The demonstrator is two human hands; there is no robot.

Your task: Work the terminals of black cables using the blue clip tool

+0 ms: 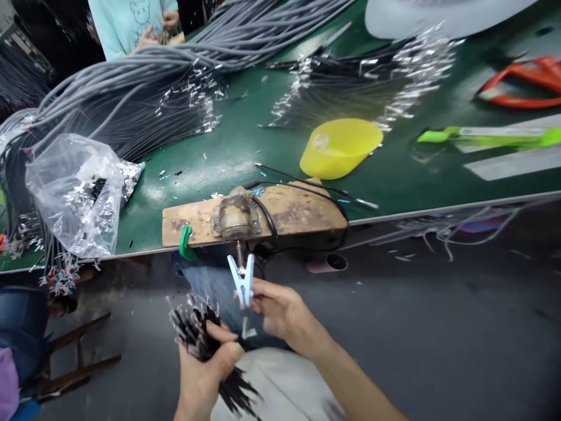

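Observation:
My left hand (204, 368) is wrapped round a bundle of short black wires (197, 330), their silvery ends pointing up and their other ends hanging below the palm. In front of me a light blue clothespin (242, 280) sits at the tip of a thin metal shaft. That shaft comes out of a small grimy motor (236, 216) fixed to a wooden board (298, 207). The fingers of my right hand (280, 307) are closed at the clothespin's lower end, partly behind it. Whether a wire is also between them is hidden.
A green clamp (186, 242) grips the board at the table edge. A clear plastic bag (79, 193), grey cables (175, 58), a yellow cup (342, 146), black wires (342, 88), a green marker (491, 136) and orange-handled scissors (526, 82) lie around. Another person (131, 26) works opposite.

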